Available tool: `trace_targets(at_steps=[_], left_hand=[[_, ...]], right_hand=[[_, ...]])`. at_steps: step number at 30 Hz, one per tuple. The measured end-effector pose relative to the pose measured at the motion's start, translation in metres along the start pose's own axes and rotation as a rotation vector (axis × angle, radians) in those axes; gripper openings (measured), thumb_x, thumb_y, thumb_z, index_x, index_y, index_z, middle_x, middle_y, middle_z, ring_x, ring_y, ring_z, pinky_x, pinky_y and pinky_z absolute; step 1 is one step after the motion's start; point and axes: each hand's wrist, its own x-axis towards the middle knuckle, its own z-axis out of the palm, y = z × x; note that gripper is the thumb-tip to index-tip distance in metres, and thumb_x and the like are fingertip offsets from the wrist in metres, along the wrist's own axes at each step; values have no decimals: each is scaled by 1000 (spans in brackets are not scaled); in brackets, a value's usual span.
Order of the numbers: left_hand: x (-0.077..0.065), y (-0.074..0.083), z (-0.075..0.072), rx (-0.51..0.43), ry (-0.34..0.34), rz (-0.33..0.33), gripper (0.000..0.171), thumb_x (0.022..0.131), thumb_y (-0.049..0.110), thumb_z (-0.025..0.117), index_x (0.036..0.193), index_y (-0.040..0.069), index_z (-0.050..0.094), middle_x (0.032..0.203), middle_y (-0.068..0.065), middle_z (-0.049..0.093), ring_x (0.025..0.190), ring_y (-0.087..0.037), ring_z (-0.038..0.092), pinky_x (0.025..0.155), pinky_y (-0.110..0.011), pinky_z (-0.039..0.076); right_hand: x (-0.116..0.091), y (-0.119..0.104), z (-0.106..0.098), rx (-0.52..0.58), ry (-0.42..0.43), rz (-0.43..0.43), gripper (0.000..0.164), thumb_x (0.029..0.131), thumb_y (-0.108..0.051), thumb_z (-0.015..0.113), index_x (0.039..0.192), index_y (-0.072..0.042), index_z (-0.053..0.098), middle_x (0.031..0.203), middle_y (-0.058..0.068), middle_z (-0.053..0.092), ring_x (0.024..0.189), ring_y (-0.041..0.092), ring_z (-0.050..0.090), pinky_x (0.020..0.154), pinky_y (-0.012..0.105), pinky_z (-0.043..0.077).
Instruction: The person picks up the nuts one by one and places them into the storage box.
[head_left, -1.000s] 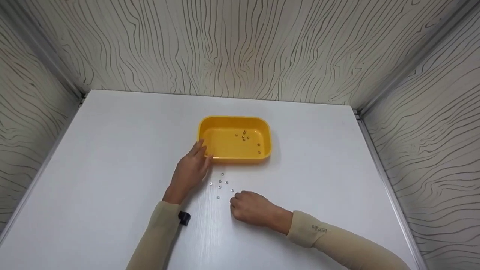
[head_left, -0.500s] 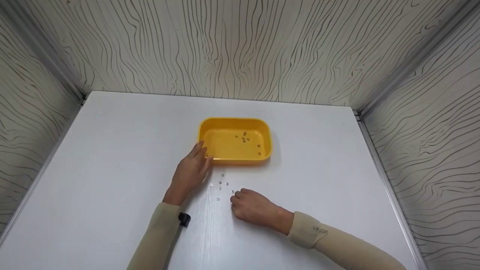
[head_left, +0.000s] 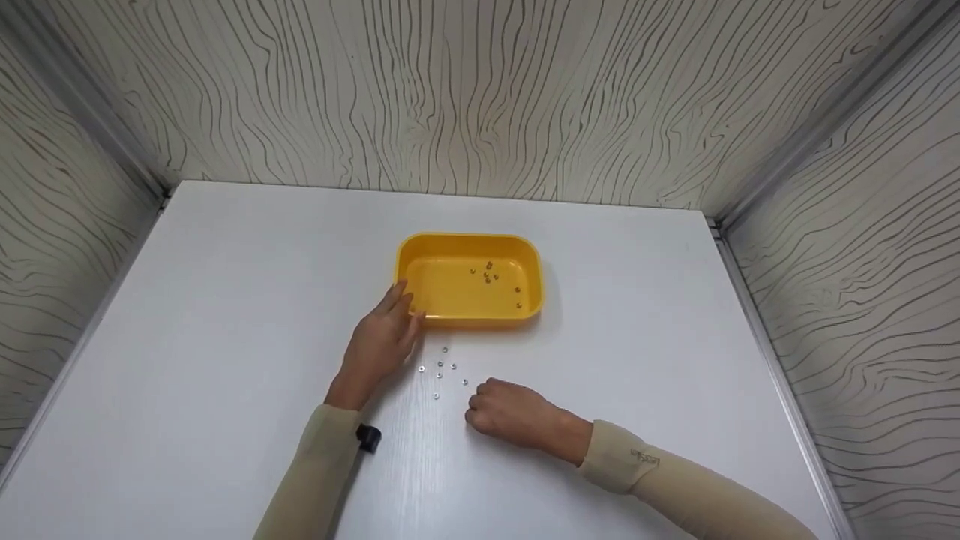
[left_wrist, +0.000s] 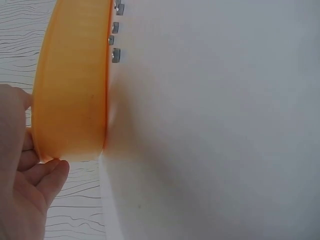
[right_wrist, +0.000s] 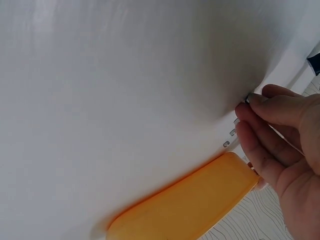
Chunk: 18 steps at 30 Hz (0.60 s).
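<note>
A yellow plastic box point(head_left: 476, 320) stands on the white table with several small metal nuts point(head_left: 487, 275) inside, mostly toward its right half. My left hand point(head_left: 377, 341) grips the near left corner, fingers over the rim; the left wrist view shows its fingertips point(left_wrist: 59, 172) against the box wall. In front of the box, several loose nuts point(head_left: 440, 364) lie scattered on the table. My right hand point(head_left: 510, 412) is low over the table just right of them. Its thumb and forefinger pinch a small nut point(right_wrist: 246, 99), seen in the right wrist view and hidden from the head view.
The white table point(head_left: 637, 315) stretches out on both sides of the box. Patterned walls point(head_left: 480, 97) enclose it at the back and sides. A black band point(head_left: 369, 437) shows at my left sleeve.
My right hand has shifted slightly right, away from the nearest loose nut, its fingers still drawn together. My left hand, the box and the loose nuts have stayed in place.
</note>
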Motion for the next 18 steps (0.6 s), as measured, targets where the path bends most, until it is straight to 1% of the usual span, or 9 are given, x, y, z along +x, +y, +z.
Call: trace_targets(at_steps=[3, 8, 11, 14, 18], left_hand=[[0, 1, 0, 4, -4, -5, 46, 108, 36, 60, 140, 3, 63, 163, -11, 50, 140, -35, 60, 112, -46, 54], [0, 0, 0, 16, -1, -1, 46, 107, 36, 60, 140, 3, 63, 163, -11, 50, 141, -33, 60, 113, -44, 54], [0, 0, 0, 16, 2, 3, 45, 108, 35, 60, 139, 3, 64, 162, -12, 51, 140, -33, 61, 112, -44, 55], [1, 0, 0, 14, 5, 12, 44, 108, 34, 60, 139, 3, 64, 161, -12, 52, 137, -35, 62, 110, -45, 56], [1, -1, -1, 12, 8, 15, 43, 108, 32, 60, 139, 2, 64, 161, -12, 53, 135, -36, 64, 109, -46, 57]], right_hand=[[-2, 0, 0, -20, -13, -21, 17, 86, -9, 85, 99, -20, 82, 86, -9, 79, 72, 7, 66, 74, 18, 57], [-4, 2, -1, -85, -18, -61, 16, 86, -13, 85, 99, -22, 81, 87, -11, 79, 75, 5, 68, 78, 16, 59], [-5, 3, -1, -97, -21, -74, 17, 86, -14, 85, 100, -22, 82, 88, -12, 79, 78, 3, 70, 80, 15, 59], [-6, 4, -1, -96, -21, -87, 16, 86, -13, 85, 99, -22, 82, 87, -12, 79, 79, 2, 71, 81, 15, 60], [-8, 5, 0, -96, -1, -94, 15, 85, -10, 84, 96, -21, 82, 85, -12, 77, 78, 1, 72, 79, 15, 60]])
